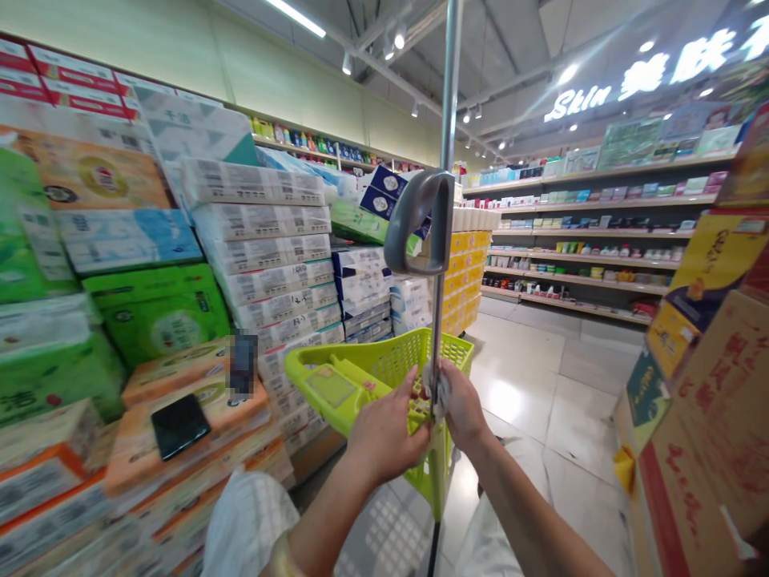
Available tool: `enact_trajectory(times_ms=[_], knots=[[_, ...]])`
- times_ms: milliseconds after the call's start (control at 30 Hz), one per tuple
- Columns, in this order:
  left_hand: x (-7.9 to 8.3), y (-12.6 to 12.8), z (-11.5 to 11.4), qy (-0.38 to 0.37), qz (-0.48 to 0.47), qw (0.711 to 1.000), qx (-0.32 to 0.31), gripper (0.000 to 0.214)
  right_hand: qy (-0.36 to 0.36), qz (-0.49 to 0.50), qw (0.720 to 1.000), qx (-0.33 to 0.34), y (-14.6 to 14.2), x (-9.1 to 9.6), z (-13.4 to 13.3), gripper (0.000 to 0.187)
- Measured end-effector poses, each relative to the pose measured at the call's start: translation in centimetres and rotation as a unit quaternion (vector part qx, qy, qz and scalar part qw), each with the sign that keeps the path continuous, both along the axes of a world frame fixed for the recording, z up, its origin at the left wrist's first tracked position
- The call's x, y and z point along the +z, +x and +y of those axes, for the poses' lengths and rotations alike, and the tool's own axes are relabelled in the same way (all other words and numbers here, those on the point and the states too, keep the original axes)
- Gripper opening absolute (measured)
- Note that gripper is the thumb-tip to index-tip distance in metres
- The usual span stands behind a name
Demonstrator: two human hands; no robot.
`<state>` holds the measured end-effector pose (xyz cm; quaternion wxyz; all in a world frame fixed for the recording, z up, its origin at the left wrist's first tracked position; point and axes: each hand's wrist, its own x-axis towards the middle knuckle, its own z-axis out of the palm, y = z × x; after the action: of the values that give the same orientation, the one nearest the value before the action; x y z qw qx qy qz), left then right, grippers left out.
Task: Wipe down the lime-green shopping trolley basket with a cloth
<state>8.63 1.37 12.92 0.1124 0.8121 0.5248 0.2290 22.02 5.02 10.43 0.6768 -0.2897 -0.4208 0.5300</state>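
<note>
A lime-green plastic shopping basket (372,373) with a tall metal pole and grey handle (420,220) stands in front of me. My left hand (384,437) is curled over the basket's near rim, fingers bent on the mesh. My right hand (460,405) is closed round the metal pole (437,336) low down, with something white, maybe a tissue or tag, under the fingers. What lies inside the basket is hidden from here.
Stacked tissue and paper packs (264,240) fill the left side, with a black phone (179,425) lying on an orange pack. Cardboard boxes (714,417) stand at the right. Shelves of bottles (589,256) line the far aisle. Shiny tiled floor (541,377) runs ahead.
</note>
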Motion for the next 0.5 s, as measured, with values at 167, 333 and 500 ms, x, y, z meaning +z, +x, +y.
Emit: enact_trajectory(times_ms=[167,333,500], knots=[[0.1,-0.9,-0.1,0.003,-0.016,1.0,0.008,0.069,0.13,-0.089,0.983,-0.09,-0.8,0.1,-0.7,0.023],[-0.4,-1.7,0.0,0.051,-0.053,0.997,0.014,0.057,0.228,-0.251,0.911,-0.236,-1.8,-2.1,-0.4,0.037],[-0.7,-2.0,0.1,0.066,-0.042,0.997,0.007,0.052,0.264,-0.226,0.9,-0.262,-2.2,1.7,0.9,0.041]])
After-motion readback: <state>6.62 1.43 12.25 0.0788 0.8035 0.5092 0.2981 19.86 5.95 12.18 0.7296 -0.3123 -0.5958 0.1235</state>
